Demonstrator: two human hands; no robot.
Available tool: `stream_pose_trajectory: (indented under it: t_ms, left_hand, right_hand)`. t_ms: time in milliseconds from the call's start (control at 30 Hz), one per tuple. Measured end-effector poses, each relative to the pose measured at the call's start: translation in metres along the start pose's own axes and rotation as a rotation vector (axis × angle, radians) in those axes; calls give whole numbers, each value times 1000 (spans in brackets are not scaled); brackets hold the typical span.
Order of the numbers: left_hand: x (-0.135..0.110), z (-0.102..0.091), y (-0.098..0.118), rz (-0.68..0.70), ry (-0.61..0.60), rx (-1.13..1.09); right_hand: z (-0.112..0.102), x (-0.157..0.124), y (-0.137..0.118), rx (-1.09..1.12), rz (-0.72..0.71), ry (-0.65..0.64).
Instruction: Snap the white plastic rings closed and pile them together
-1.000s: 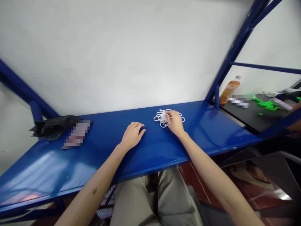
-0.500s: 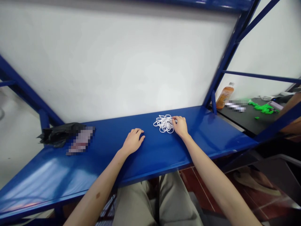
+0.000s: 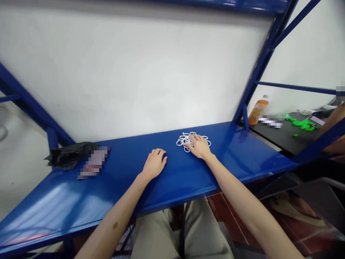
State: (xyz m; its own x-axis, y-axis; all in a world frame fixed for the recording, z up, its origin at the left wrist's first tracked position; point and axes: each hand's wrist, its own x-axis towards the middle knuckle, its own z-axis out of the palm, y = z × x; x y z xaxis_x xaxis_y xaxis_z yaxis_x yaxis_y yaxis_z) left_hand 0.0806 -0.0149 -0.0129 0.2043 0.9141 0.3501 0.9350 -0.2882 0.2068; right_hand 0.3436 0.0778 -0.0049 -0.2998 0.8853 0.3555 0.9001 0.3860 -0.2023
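Observation:
A loose pile of thin white rings (image 3: 180, 142) lies on the blue metal shelf (image 3: 172, 180), right of the middle. My right hand (image 3: 198, 145) rests over the pile with its fingers spread, covering part of it. Some rings show to the left of the fingers and past the far side of the hand. Palm down on the bare blue surface, my left hand (image 3: 155, 163) is to the left of the pile with its fingers stretched out. It touches no ring.
At the left end lie a black plastic bag (image 3: 70, 153) and a blurred-out packet (image 3: 94, 162). Blue posts frame the shelf against a white wall (image 3: 140, 72). On a dark table at right are an orange bottle (image 3: 258, 112), bright green pieces (image 3: 304, 124) and part of another person's arm (image 3: 335, 126).
My right hand has moved left from the pile's right edge onto it, and its fingers have spread. The pile now reaches further right. My left hand has hardly moved.

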Motion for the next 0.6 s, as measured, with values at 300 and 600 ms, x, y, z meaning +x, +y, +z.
stream_pose_trajectory:
  t_ms: [300,600]
  left_hand:
    - [-1,2,1,-7,9,29]
    - [-1,4,5,-21,43,36]
  right_hand:
    - [-12,-10,-11,-13,16,-63]
    - [-9,34,-19,-4,60,-212]
